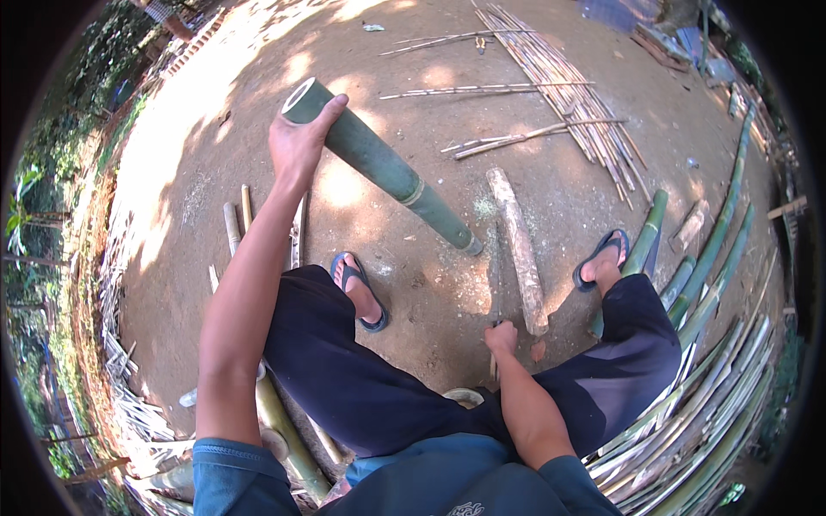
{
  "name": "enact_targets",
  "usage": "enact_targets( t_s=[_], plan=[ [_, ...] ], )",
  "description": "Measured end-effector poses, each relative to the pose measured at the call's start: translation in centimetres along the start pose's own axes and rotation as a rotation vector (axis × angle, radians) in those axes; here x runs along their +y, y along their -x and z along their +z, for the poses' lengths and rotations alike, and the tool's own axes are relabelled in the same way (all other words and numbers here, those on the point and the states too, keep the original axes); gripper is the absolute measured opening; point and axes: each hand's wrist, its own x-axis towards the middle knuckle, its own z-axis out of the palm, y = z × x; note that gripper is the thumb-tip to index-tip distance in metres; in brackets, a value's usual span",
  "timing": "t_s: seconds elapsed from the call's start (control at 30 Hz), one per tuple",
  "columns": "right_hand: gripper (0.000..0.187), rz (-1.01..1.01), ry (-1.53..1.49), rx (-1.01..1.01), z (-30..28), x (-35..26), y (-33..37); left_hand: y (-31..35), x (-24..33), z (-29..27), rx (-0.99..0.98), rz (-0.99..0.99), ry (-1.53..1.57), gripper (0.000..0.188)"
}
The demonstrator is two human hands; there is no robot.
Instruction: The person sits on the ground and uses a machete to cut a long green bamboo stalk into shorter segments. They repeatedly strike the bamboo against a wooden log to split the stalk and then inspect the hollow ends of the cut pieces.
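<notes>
Nearest: split strips (714, 421) heaped to the right of the right hand (501, 338); a thick pole (280, 426) lies back and left of that hand. Strips look finished, so some splitting seems done already.

Right hand: fist wrapped tight round a dark handle, thin blade pointing away, seen nearly edge-on; reads as a knife (496, 288). No contact with the bamboo.

Just beyond the right grip: log (518, 249) on the ground, chips (484, 206) near its far end. Probably the chopping spot.

Main piece: tube (387, 166), green bamboo, slanting down from the left grip, low end near the log, left of it. Can't tell if that end touches ground. Left hand (299, 142) is clamped at the high end, thumb over the side, other fingers mostly hidden.

Progress, judged: tube looks cut to length, high end cleanly hollow. No split visible along its side, so lengthwise work seems not yet begun on this one. Whole poles (724, 213), well right of both grips, look unprocessed.

Farthest: thin sticks (551, 86) laid out beyond both grips, some crosswise.
</notes>
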Motion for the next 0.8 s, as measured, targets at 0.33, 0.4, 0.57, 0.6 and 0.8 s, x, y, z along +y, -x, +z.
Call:
enact_targets(
  t_s=[0.33, 0.4, 0.57, 0.6, 0.8],
  plan=[
    [0.045, -0.106, 0.148, 0.017, 1.7, 0.7, -0.1, -3.4, -3.9, 2.1, -0.128, -0.023, 0.29, 0.078],
    [0.044, -0.13, 0.173, 0.027, 1.9, 0.9, -0.2, -3.3, -3.9, 2.0, -0.176, 0.027, 0.306, 0.08],
    [0.044, -0.13, 0.191, 0.011, 1.9, 1.9, -1.1, -1.9, -2.9, 2.8, 0.075, -0.001, 0.005, 0.086],
    [0.044, -0.133, 0.168, -0.002, 1.9, 2.1, -1.4, -1.6, -2.6, 3.0, 0.164, -0.014, -0.09, 0.087],
    [0.048, -0.037, 0.054, -0.021, 3.2, 3.6, -3.5, -0.9, -1.9, 3.2, 0.117, -0.179, 0.313, 0.069]
  ],
)
